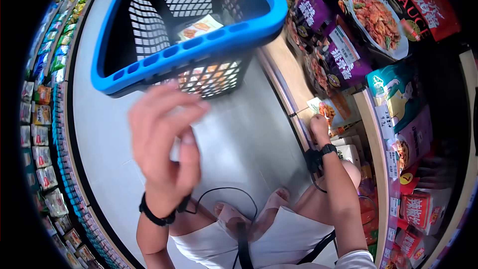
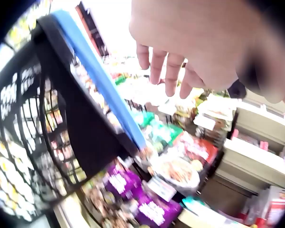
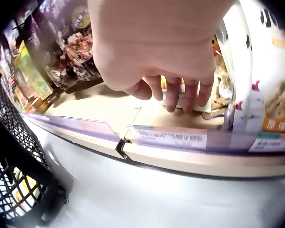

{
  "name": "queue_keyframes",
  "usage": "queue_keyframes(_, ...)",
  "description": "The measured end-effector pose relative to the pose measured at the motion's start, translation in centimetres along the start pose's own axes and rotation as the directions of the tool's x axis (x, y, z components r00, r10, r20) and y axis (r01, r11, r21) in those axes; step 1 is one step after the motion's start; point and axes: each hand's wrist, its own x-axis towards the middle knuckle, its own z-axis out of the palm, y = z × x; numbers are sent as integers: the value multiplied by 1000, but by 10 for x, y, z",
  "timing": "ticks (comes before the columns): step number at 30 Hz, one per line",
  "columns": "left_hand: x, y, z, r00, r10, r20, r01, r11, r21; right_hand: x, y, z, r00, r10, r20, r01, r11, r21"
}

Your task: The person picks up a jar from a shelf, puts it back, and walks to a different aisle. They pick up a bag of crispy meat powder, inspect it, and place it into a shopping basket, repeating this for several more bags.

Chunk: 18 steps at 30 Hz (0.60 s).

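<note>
Near the basket (image 1: 277,7), my left hand (image 1: 162,157) is relaxed, empty. Right of it, my right hand (image 1: 320,127) curls at a packet (image 1: 329,109), grip unconfirmed; an edge pinch would suit.

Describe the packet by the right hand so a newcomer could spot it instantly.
Find the pale shelf beside the grey floor. The packet lies there, by the right hand. Its broad orange area sets it apart from purple pouches and mostly white packs.
</note>
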Motion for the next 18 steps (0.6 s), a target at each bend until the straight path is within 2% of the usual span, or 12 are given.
queue_keyframes(1, 5, -6, -18, 997, 17, -80, 1, 977, 215, 3, -2, -1, 998, -20, 53, 21, 1000, -18)
queue_keyframes(2, 12, -9, -27, 998, -19, -60, 37, 943, 331, -4, -24, -12, 994, -81, 76, 74, 993, 91)
queue_keyframes(3, 21, -13, -36, 997, -54, -48, 70, 896, 439, -9, -49, -25, 984, -109, 144, 62, 954, 293)
queue_keyframes(4, 26, -20, -40, 991, -122, 58, 73, 845, 529, -21, -83, -40, 967, -146, 207, 30, 877, 480)
queue_keyframes(5, 24, -33, -38, 975, -177, 132, 80, 840, 537, -36, -113, -57, 945, -189, 267, -26, 770, 637)
queue_keyframes(7, 20, -55, -33, 980, -141, 142, 66, 897, 437, -73, -184, -98, 884, -420, 203, 180, 708, 683)
queue_keyframes(9, 17, -63, -31, 982, -156, 110, 105, 922, 373, -104, -242, -136, 785, -607, 122, 346, 593, 727)
queue_keyframes(12, 10, -44, -34, 988, -125, 93, 84, 931, 355, -140, -314, -191, 702, -708, 72, 476, 541, 693)
queue_keyframes(15, -13, -10, -37, 983, -146, 108, 102, 937, 335, -162, -378, -226, 559, -817, 139, 631, 528, 568)
queue_keyframes(18, -37, 28, -49, 968, -177, 179, 124, 954, 272, -164, -440, -216, 339, -847, 410, 744, 508, 434)
